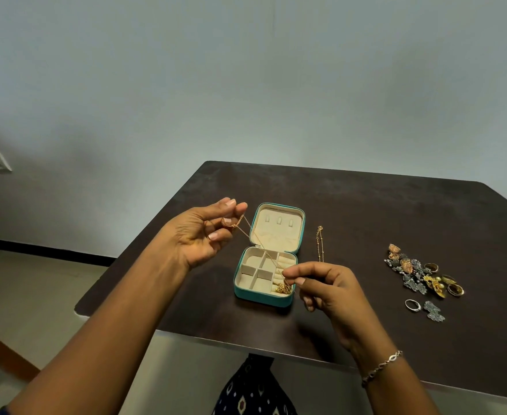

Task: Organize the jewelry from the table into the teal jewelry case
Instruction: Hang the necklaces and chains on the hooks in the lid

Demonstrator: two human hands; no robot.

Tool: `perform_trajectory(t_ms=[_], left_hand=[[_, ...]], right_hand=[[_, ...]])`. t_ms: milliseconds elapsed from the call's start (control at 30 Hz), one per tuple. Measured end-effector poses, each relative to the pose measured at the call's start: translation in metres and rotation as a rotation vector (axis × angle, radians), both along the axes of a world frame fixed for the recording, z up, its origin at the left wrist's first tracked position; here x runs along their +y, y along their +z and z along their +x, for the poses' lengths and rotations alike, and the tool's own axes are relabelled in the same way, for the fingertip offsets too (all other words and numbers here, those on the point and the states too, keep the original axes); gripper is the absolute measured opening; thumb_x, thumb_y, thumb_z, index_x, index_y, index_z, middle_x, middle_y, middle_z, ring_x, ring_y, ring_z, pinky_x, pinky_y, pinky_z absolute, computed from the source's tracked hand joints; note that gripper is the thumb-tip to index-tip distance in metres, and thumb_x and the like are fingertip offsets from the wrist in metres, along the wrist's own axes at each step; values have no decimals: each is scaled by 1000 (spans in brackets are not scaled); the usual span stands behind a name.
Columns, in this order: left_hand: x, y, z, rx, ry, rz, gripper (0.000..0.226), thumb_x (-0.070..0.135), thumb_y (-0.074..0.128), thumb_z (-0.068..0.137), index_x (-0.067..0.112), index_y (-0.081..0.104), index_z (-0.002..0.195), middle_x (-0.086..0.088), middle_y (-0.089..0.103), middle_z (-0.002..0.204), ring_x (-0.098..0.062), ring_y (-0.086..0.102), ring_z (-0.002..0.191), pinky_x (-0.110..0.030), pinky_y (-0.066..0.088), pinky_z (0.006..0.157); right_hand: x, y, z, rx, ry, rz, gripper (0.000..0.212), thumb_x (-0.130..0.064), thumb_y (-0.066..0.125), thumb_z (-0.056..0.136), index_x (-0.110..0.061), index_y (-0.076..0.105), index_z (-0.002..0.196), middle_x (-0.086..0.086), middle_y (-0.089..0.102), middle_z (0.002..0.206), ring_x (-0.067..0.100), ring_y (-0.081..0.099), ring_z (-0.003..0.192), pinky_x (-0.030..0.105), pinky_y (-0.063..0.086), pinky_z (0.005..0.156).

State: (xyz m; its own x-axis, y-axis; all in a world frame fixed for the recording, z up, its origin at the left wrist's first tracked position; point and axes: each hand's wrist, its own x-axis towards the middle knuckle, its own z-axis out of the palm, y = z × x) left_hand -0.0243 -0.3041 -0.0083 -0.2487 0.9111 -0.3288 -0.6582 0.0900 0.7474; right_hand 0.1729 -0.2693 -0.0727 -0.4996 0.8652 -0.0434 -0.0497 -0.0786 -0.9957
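Note:
The teal jewelry case (259,297) lies open on the dark table, its cream lid propped up behind several small compartments. A thin gold chain (261,247) stretches above the case between both hands. My left hand (207,235) pinches one end up at the case's left. My right hand (321,284) pinches the other end at the case's right front corner, where the chain's tail bunches in a front compartment. A second gold chain (320,244) lies on the table right of the case. A heap of earrings and rings (420,274) sits further right.
The dark table (366,211) has its left edge close to the case and its front edge just below my right wrist. A loose silver ring (412,305) and a silver earring (434,311) lie in front of the heap. A wall rises behind.

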Motion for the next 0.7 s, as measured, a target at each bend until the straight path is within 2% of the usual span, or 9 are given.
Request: perform_trajectory(t_ms=[67, 167, 267, 367, 467, 533, 633, 700], left_hand=[[0, 0, 1, 60, 30, 5, 12, -4, 51, 83, 8, 51, 84, -13, 69, 68, -7, 48, 43, -12, 26, 28], [0, 3, 2, 222, 55, 45, 16, -8, 53, 81, 8, 55, 81, -12, 71, 70, -11, 51, 63, -12, 28, 29], [-1, 6, 4, 311, 60, 91, 17, -9, 53, 80, 7, 57, 81, -11, 72, 74, -8, 52, 52, -12, 30, 31], [-1, 7, 3, 344, 72, 131, 16, -9, 54, 79, 6, 58, 81, -10, 73, 75, -10, 52, 55, -12, 33, 33], [-2, 8, 2, 307, 90, 172, 18, -7, 53, 81, 10, 59, 81, -4, 72, 69, -10, 63, 56, -14, 45, 42], [-3, 9, 0, 220, 96, 186, 20, -6, 50, 83, 13, 58, 81, -1, 70, 66, -10, 68, 60, -15, 49, 47], [-4, 10, -4, 81, 126, 200, 22, -6, 47, 85, 13, 57, 79, -1, 68, 64, -11, 67, 58, -15, 47, 45], [-4, 10, -5, 65, 144, 193, 22, -7, 46, 85, 12, 56, 80, -3, 68, 64, -9, 63, 51, -13, 42, 40]], right_hand=[[0, 0, 0, 7, -2, 1, 29, 11, 51, 83, -9, 71, 76, 3, 70, 69, 4, 43, 43, 15, 36, 42], [0, 1, -1, 13, -7, 16, 28, 9, 52, 83, -10, 71, 78, 4, 70, 71, 5, 46, 45, 16, 38, 43], [-2, 6, 0, 33, -5, 26, 23, 7, 54, 83, -10, 70, 81, 3, 70, 71, 5, 48, 46, 16, 39, 44], [-3, 10, 1, 51, -10, 35, 20, 7, 54, 83, -8, 68, 83, 2, 69, 69, 6, 47, 45, 15, 38, 43], [-3, 11, 4, 73, -25, 43, 18, 6, 55, 82, -7, 67, 86, 3, 67, 67, 7, 46, 44, 15, 37, 41], [-1, 12, 8, 84, -32, 52, 18, 4, 54, 83, -7, 68, 87, 4, 63, 63, 8, 46, 45, 16, 38, 41], [2, 15, 15, 64, -14, 109, 14, -3, 57, 83, -8, 70, 86, 0, 56, 54, 8, 46, 48, 17, 39, 44], [3, 17, 17, 43, 12, 159, 9, -14, 65, 76, -8, 71, 80, -2, 54, 51, 8, 46, 49, 18, 40, 46]])
